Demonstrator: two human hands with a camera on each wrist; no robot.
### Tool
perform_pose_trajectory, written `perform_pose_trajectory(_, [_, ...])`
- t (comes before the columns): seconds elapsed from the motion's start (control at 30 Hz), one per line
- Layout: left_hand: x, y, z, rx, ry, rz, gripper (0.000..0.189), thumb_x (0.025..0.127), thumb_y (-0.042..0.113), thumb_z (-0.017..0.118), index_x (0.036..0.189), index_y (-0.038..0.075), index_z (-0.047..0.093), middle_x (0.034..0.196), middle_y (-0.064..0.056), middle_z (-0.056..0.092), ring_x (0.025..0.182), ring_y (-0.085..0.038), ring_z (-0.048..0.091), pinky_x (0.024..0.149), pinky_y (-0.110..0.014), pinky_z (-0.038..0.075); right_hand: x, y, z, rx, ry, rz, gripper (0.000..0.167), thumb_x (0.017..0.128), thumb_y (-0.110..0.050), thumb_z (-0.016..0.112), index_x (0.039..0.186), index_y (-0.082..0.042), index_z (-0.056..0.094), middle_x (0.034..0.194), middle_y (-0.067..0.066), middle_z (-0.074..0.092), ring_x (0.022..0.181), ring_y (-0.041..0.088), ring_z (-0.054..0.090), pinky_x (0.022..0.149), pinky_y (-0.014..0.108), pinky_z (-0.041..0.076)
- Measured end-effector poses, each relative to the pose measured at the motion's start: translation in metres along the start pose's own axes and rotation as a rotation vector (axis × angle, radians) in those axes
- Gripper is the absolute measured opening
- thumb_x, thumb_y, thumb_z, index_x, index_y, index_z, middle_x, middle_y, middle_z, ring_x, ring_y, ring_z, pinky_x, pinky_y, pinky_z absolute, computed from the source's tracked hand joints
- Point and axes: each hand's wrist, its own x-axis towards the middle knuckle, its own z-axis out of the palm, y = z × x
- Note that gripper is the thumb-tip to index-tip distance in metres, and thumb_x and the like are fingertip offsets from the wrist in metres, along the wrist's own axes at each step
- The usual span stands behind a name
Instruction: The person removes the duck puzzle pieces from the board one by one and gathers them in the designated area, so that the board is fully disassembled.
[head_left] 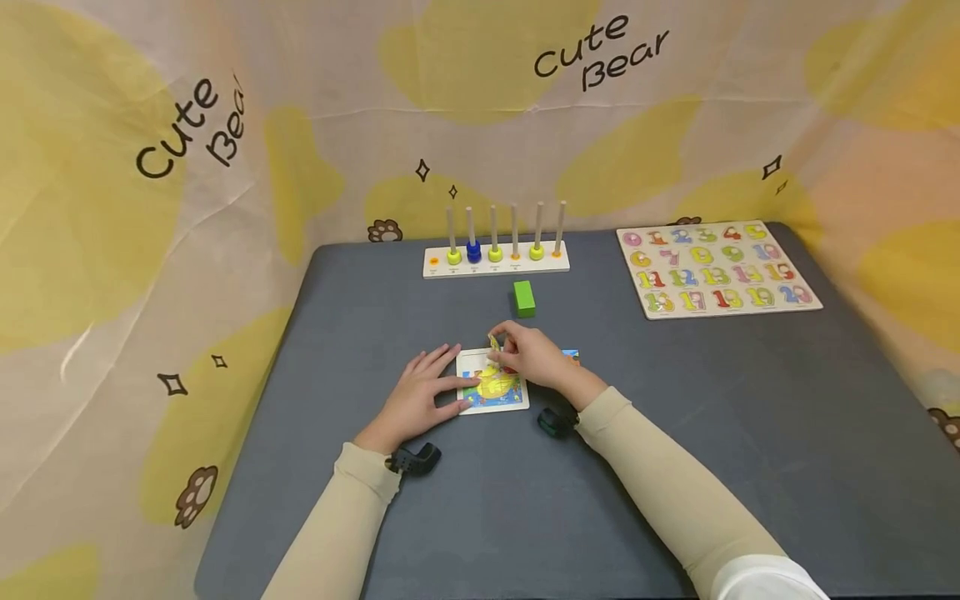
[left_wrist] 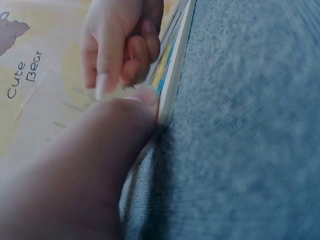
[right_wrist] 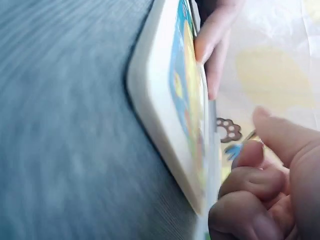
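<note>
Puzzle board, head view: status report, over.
Left hand touching left side of puzzle board. Right hand pinching yellow piece near board's far edge. Green block beyond, apart from both hands; nothing seen blocking.

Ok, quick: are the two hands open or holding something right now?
Left hand: open, fingers touching the puzzle board.
Right hand: closed, pinching a small yellow piece over the board.

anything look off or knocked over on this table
Nothing looks spilled, toppled or damaged. The picture puzzle looks incomplete: pale and bare at its upper left, while the right hand pinches a yellow piece over it. A green block sits alone beyond the puzzle, though that hardly seems wrong.
</note>
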Motion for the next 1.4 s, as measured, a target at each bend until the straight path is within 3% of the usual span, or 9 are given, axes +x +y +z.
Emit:
perform_pose_trajectory(0.2, [0.001,-0.001,-0.002,-0.020,-0.006,-0.011,0.042,0.097,0.041,0.076,0.138,0.033,0.072,0.169,-0.006,0.033,0.158,-0.030,0.023,0.124,-0.062,0.014,-0.017,0.005,-0.029,-0.049,0.123,-0.095,0.039,0.096,-0.016,0.079,0.131,-0.003,0.069,0.097,0.007,0.058,0.082,0.023,0.055,0.068,0.033,0.046])
perform_pose_trajectory(0.37, [0.003,-0.001,-0.003,-0.032,-0.009,-0.012,0.042,0.096,0.040,0.077,0.138,0.033,0.072,0.170,-0.006,0.033,0.158,-0.030,0.022,0.125,-0.061,0.013,-0.043,0.022,-0.064,-0.126,0.176,-0.090,0.036,0.091,-0.010,0.084,0.125,-0.003,0.073,0.113,0.008,0.065,0.100,0.027,0.064,0.083,0.042,0.057])
perform_pose_trajectory(0.47, [0.004,-0.001,-0.001,-0.039,-0.011,-0.009,0.042,0.096,0.039,0.078,0.137,0.032,0.073,0.169,-0.006,0.033,0.158,-0.030,0.023,0.125,-0.061,0.013,-0.062,0.040,-0.082,-0.174,0.171,-0.053,0.039,0.089,-0.010,0.085,0.127,-0.003,0.075,0.108,0.007,0.068,0.096,0.024,0.065,0.083,0.043,0.057])
perform_pose_trajectory(0.63, [0.006,-0.004,0.000,-0.040,0.004,-0.002,0.042,0.095,0.040,0.079,0.136,0.032,0.073,0.169,-0.005,0.033,0.158,-0.030,0.023,0.124,-0.062,0.014,-0.086,0.074,-0.101,-0.261,0.142,0.010,0.041,0.092,-0.012,0.082,0.131,-0.005,0.074,0.104,0.009,0.062,0.083,0.020,0.057,0.074,0.037,0.049])
perform_pose_trajectory(0.8, [0.006,-0.006,-0.002,-0.033,0.012,-0.003,0.043,0.094,0.039,0.080,0.136,0.032,0.074,0.169,-0.006,0.034,0.158,-0.030,0.023,0.125,-0.061,0.013,-0.092,0.089,-0.102,-0.312,0.115,-0.025,0.040,0.093,-0.011,0.081,0.131,-0.003,0.074,0.105,0.011,0.058,0.084,0.021,0.056,0.074,0.038,0.047])
perform_pose_trajectory(1.13, [0.003,-0.006,0.001,-0.041,-0.011,0.000,0.048,0.092,0.043,0.082,0.138,0.032,0.072,0.170,-0.006,0.032,0.158,-0.031,0.022,0.125,-0.061,0.012,-0.093,0.094,-0.096,-0.316,0.108,-0.074,0.035,0.091,-0.007,0.083,0.124,-0.001,0.077,0.107,0.013,0.061,0.098,0.030,0.061,0.086,0.049,0.053])
perform_pose_trajectory(1.27, [0.004,-0.006,0.001,-0.044,-0.004,0.003,0.048,0.091,0.043,0.082,0.137,0.032,0.073,0.170,-0.006,0.033,0.158,-0.030,0.023,0.124,-0.062,0.013,-0.092,0.088,-0.096,-0.362,0.123,-0.056,0.036,0.090,-0.008,0.084,0.124,-0.001,0.077,0.110,0.014,0.060,0.100,0.032,0.060,0.089,0.051,0.052])
perform_pose_trajectory(1.4, [0.007,-0.005,-0.001,-0.056,-0.010,0.012,0.049,0.091,0.043,0.082,0.137,0.032,0.072,0.170,-0.007,0.032,0.158,-0.030,0.022,0.125,-0.061,0.013,-0.087,0.067,-0.091,-0.392,0.191,-0.054,0.038,0.089,-0.010,0.086,0.125,-0.003,0.077,0.113,0.014,0.062,0.105,0.034,0.058,0.093,0.051,0.050])
